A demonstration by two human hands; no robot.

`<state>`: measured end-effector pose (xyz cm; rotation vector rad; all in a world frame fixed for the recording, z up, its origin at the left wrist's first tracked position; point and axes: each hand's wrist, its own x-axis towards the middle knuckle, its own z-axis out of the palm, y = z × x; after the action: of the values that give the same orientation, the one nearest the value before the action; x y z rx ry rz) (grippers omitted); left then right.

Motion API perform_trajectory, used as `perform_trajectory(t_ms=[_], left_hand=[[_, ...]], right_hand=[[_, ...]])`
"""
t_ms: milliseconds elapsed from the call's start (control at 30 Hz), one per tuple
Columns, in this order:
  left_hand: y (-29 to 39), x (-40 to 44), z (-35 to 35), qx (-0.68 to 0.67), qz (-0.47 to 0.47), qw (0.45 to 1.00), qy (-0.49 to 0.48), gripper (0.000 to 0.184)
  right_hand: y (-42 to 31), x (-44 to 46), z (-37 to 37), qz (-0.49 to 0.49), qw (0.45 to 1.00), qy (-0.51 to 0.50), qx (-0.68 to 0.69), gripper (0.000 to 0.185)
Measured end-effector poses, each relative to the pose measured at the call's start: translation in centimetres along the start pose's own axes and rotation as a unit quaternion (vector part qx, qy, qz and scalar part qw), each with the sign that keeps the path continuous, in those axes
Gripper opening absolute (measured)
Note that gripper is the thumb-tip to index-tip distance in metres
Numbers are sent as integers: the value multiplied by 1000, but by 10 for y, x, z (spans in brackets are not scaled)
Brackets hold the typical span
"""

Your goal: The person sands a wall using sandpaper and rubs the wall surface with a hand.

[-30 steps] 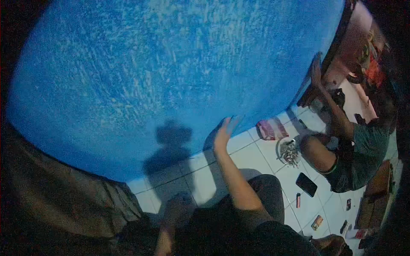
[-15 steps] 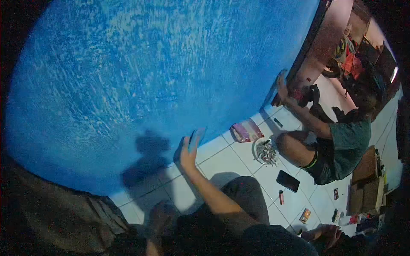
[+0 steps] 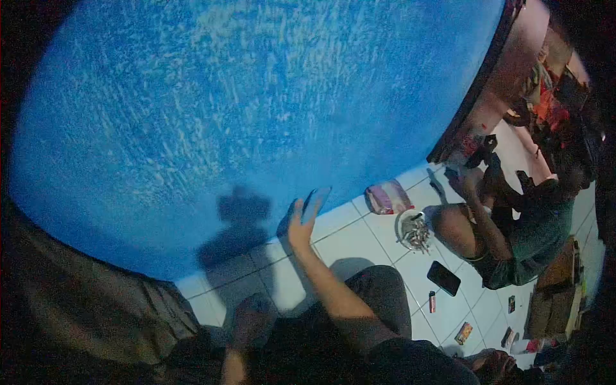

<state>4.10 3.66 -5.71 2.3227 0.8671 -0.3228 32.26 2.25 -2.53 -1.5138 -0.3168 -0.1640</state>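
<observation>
My right hand [image 3: 300, 232] is at the lower edge of a blue wall [image 3: 256, 115] mottled with pale patches. Its thumb and fingers close on a flat, pale blue-grey piece [image 3: 314, 204] whose kind I cannot make out. The piece lies against or very near the wall. My left hand [image 3: 252, 319] is low in the view, deep in shadow above the floor tiles. Its fingers do not show clearly.
On the white tiles lie a purple packet [image 3: 389, 197], an ashtray [image 3: 414, 231] full of butts, a phone [image 3: 444, 278], a lighter [image 3: 432, 301] and a small box [image 3: 463, 333]. Another person [image 3: 536, 224] sits at right. Dark cloth [image 3: 96, 289] hangs at left.
The view has shifted, so most things sit a little further right. The other person's arm has come down from the wall's edge toward their knees. My right hand stays at the wall's foot.
</observation>
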Motion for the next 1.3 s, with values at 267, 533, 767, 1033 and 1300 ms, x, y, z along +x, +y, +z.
perform_trajectory(t_ms=[267, 533, 767, 1033, 1300], left_hand=[[-3, -2, -1, 5, 0, 1000, 2, 57], [-1, 0, 4, 4, 13, 1000, 7, 56], [1, 1, 6, 7, 17, 1000, 1, 55], [3, -2, -4, 8, 14, 1000, -9, 54], [2, -2, -3, 8, 17, 1000, -10, 52]], right_hand=[[7, 41, -18, -97, 995, 20, -34, 72], [27, 34, -19, -186, 979, -1, -78, 76], [57, 38, -48, -233, 956, -39, -175, 79], [47, 32, -31, -171, 980, -42, -96, 82], [18, 39, -38, -204, 963, -45, -169, 80]])
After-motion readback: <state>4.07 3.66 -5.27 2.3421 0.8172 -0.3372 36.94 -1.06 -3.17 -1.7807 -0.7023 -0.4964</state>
